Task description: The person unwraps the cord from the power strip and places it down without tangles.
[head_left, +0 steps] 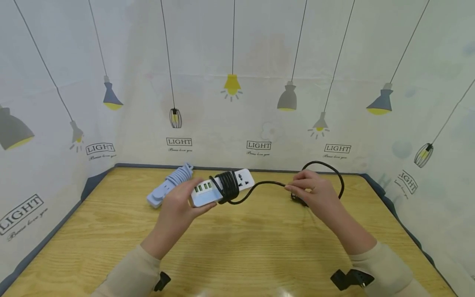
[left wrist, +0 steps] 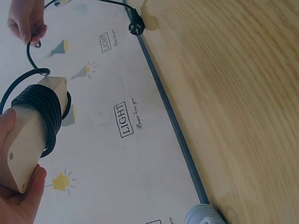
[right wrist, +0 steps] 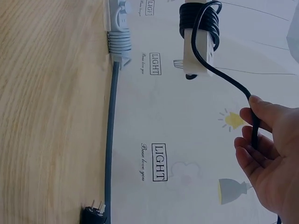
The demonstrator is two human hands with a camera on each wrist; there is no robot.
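Observation:
My left hand (head_left: 179, 203) grips one end of a white power strip (head_left: 206, 192), thumb and fingers on opposite sides. Its face shows several green USB ports and, at the far end, a socket. Several turns of black cord (head_left: 229, 186) wrap round the strip's middle. From there the cord runs right to my right hand (head_left: 311, 190), which pinches it between thumb and fingers. Past that hand it loops up and round behind the wrist. The cord's black plug (right wrist: 93, 215) shows in the right wrist view, low beside the table edge, with its pins up.
A pale blue power strip (head_left: 159, 194) wrapped in its own cord lies at the back left of the wooden table (head_left: 230, 247). A wall cloth (head_left: 208, 148) printed with lamps stands along the back and sides.

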